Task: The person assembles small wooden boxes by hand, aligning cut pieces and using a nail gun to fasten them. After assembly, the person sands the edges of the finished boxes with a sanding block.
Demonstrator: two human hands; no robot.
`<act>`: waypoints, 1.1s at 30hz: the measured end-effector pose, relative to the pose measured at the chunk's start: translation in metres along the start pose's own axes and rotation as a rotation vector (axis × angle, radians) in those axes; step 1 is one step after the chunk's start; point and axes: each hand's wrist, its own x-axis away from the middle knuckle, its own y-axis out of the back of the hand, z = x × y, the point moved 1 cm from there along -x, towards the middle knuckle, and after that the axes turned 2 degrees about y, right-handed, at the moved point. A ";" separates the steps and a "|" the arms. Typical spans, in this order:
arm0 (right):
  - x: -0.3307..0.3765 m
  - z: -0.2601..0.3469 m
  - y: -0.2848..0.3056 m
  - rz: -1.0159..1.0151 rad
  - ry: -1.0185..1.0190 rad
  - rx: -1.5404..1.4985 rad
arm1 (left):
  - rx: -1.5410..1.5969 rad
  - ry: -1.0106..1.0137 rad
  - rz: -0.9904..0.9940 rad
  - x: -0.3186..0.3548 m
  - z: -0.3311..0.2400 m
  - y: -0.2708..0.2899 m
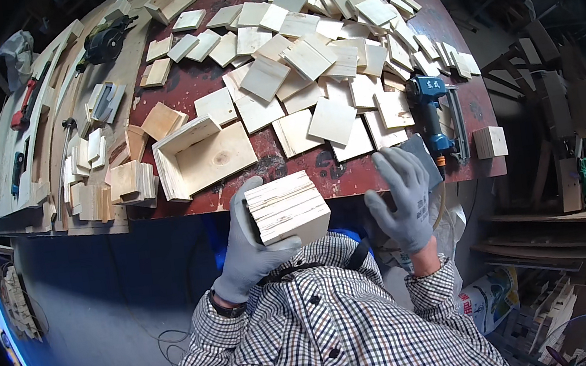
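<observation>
My left hand (pixel 249 250), in a grey glove, grips a stack of square wooden boards (pixel 287 208) held close to my chest, just below the table's front edge. My right hand (pixel 401 195), also gloved, hovers with fingers spread at the table edge, over a grey sanding block (pixel 423 154) and right beside a blue nail gun (pixel 431 111). An open, partly built wooden box (pixel 196 158) lies on the table to the upper left of the stack.
The dark red table (pixel 321 172) bears several loose square wooden boards (pixel 314 56). A small wood block (pixel 491 142) sits at its right corner. Wood strips, small blocks and hand tools (pixel 104 41) line the left bench. Timber offcuts (pixel 562 172) stand on the right.
</observation>
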 end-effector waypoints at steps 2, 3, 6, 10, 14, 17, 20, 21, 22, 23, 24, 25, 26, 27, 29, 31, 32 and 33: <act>0.016 -0.075 -0.004 -0.126 -0.212 0.178 | -0.011 -0.046 0.004 0.004 -0.007 -0.004; 0.031 -0.110 -0.012 -0.029 -0.268 0.376 | -0.030 -0.084 -0.002 0.005 -0.012 -0.005; 0.057 -0.146 -0.025 0.216 -0.349 0.547 | -0.234 -0.287 0.038 -0.001 -0.015 0.000; 0.044 -0.137 -0.022 0.282 -0.401 0.603 | -0.496 -0.566 0.027 -0.005 -0.032 0.003; 0.058 -0.130 -0.037 0.271 -0.346 0.573 | -0.494 -0.678 -0.024 -0.006 -0.030 0.000; 0.063 -0.134 -0.040 0.054 -0.162 0.498 | -0.420 -0.683 -0.020 -0.008 -0.026 0.002; 0.068 -0.140 -0.037 0.129 -0.225 0.406 | -0.511 -0.727 -0.041 -0.009 -0.029 0.003; 0.069 -0.141 -0.036 0.140 -0.241 0.364 | -0.521 -0.740 -0.046 -0.009 -0.030 0.003; 0.065 -0.139 -0.034 0.182 -0.249 0.377 | -0.500 -0.728 -0.036 -0.009 -0.031 0.004; 0.066 -0.140 -0.032 0.141 -0.304 0.359 | -0.481 -0.716 -0.027 -0.007 -0.033 0.004; 0.068 -0.141 -0.029 0.100 -0.359 0.341 | -0.461 -0.704 -0.017 -0.006 -0.034 0.004; 0.068 -0.141 -0.026 0.062 -0.407 0.321 | -0.438 -0.695 -0.019 -0.005 -0.035 0.004; 0.064 -0.132 -0.017 -0.049 -0.401 0.287 | -0.420 -0.689 -0.024 -0.004 -0.036 0.006; 0.060 -0.123 -0.006 -0.197 -0.410 0.128 | -0.400 -0.682 -0.029 -0.003 -0.036 0.008; 0.040 -0.065 0.015 -0.374 -0.511 -0.347 | -0.366 -0.602 -0.080 -0.002 -0.028 0.010; 0.018 0.005 0.037 -0.270 -0.373 -0.466 | -0.356 -0.535 -0.141 0.000 -0.027 0.007; 0.008 0.033 0.043 -0.233 -0.230 -0.470 | -0.564 -0.545 -0.188 -0.001 -0.032 0.006; -0.002 0.053 0.044 -0.191 0.058 -0.342 | -0.428 -0.481 -0.214 -0.001 -0.030 0.004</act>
